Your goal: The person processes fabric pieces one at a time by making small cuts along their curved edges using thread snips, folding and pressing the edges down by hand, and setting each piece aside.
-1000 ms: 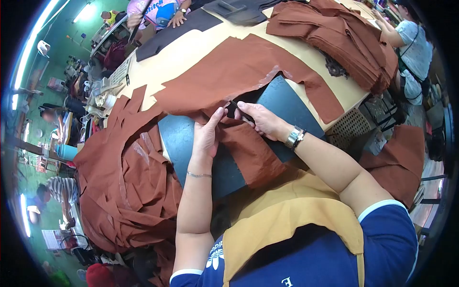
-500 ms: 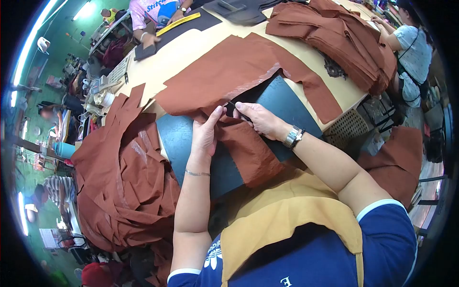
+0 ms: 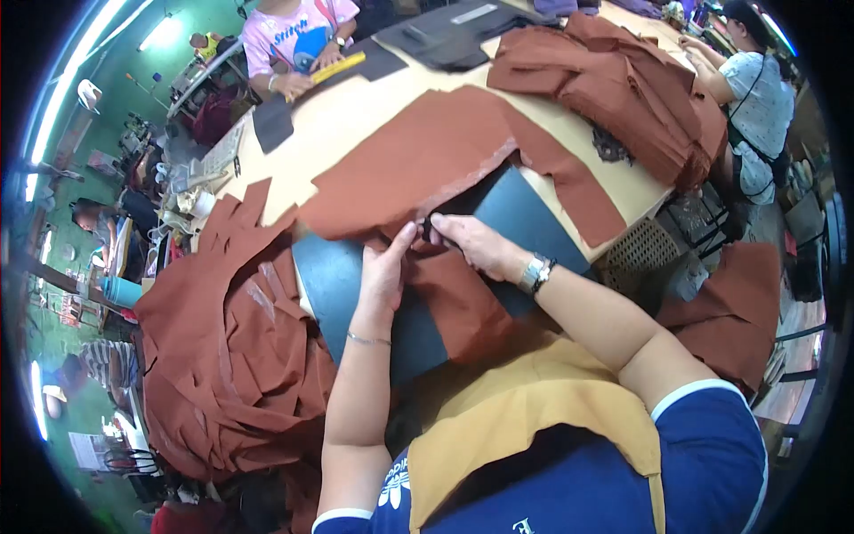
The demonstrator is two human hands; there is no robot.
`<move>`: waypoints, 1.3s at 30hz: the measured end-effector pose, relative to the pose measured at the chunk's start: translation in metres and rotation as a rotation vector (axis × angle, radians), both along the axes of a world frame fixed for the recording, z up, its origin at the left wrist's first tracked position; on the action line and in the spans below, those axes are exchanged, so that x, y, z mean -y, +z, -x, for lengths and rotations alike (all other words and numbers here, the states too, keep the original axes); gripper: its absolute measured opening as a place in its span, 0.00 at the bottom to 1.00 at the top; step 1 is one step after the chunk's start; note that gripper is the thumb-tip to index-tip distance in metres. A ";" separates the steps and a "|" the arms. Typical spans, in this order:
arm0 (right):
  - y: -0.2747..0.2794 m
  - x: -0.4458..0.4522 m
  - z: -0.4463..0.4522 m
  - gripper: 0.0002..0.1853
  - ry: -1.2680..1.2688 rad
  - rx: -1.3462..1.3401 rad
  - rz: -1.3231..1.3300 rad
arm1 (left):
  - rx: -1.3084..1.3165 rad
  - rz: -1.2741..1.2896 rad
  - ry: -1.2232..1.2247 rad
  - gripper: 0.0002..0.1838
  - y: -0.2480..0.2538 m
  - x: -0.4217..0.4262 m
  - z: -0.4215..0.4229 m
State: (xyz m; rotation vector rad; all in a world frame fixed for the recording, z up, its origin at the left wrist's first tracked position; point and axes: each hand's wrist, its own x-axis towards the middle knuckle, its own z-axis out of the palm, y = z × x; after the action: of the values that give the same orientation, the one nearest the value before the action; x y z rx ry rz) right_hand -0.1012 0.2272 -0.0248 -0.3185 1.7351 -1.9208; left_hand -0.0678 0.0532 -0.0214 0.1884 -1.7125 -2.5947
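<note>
A large reddish-brown fabric piece (image 3: 414,142) spreads over the table and a dark teal board (image 3: 331,271), its lower part hanging toward me. My left hand (image 3: 384,271) pinches the fabric edge between thumb and fingers. Close beside it, my right hand (image 3: 480,245) is closed around a small black tool (image 3: 427,230), mostly hidden by the fingers, so its exact kind is unclear. The tool's tip meets the fabric edge by my left thumb. A pale chalky strip (image 3: 467,173) runs along the cloth's border.
Heaped brown fabric (image 3: 240,356) lies at my left, and a stack of brown pieces (image 3: 614,89) at the far right. Across the table, a person (image 3: 298,40) handles a yellow ruler (image 3: 340,68) over dark cloth. Another person (image 3: 756,98) sits at the right.
The view has tilted, so the table and both hands appear lower. My hands still grip the cloth and tool close together. The person opposite has shifted the yellow ruler.
</note>
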 end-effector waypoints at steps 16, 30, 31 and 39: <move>0.033 -0.038 0.016 0.19 -0.235 -1.016 -0.655 | 0.008 0.755 0.158 0.21 0.019 0.055 -0.122; 0.017 0.024 -0.010 0.21 -0.008 -1.157 -0.542 | -0.399 1.738 0.178 0.16 0.086 0.036 -0.070; 0.023 0.008 -0.005 0.21 -0.040 -1.091 -0.629 | -0.409 1.802 0.111 0.12 0.074 0.026 -0.054; 0.018 -0.119 0.024 0.20 -0.309 -0.870 -1.020 | -0.380 1.513 -0.066 0.16 0.012 -0.010 0.002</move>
State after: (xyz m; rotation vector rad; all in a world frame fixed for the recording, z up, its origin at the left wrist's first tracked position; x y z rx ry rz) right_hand -0.1248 0.3464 -0.0066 -0.5400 3.2003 -0.7955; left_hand -0.0694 0.0630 -0.0097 -0.3666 -2.7994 -0.6648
